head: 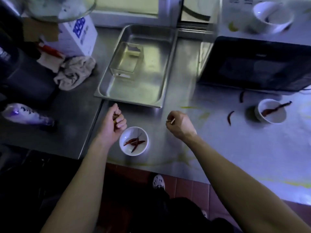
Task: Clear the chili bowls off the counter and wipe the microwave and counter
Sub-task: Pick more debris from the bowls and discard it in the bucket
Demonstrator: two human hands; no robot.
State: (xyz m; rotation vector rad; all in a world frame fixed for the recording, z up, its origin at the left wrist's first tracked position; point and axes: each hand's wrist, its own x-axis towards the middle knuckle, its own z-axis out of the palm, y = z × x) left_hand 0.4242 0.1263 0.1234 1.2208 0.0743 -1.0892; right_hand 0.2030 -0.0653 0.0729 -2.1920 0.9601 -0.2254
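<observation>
Head view looks down on a steel counter (168, 153) carrying 3 white bowls. Bowl 1, the near bowl (133, 141), sits close to the front edge and holds a few dried red chilies; their exact count is too blurred to tell. Bowl 2, the right bowl (271, 111), stands in front of the 1 microwave (257, 64) with 1 long chili draped over its rim. Bowl 3, the top bowl (272, 16), rests on the microwave's roof. 2 loose chilies lie on the counter between the microwave and the right bowl: 1 loose chili (230, 117) to the bowl's left and another chili (242, 96) by the microwave's door. Yellow-green smears (190, 107) streak the steel nearby. Both of the person's hands hover over the counter. The left hand (114, 121) is just beside the near bowl with its fingers curled into a fist; I cannot tell whether anything is inside. The right hand (178, 125) pinches 1 small pale sliver (172, 121) between thumb and fingertip. Behind the hands sits 1 steel tray (117, 91) containing 1 clear container (126, 61), and 1 crumpled rag (75, 73) lies to its left.
</observation>
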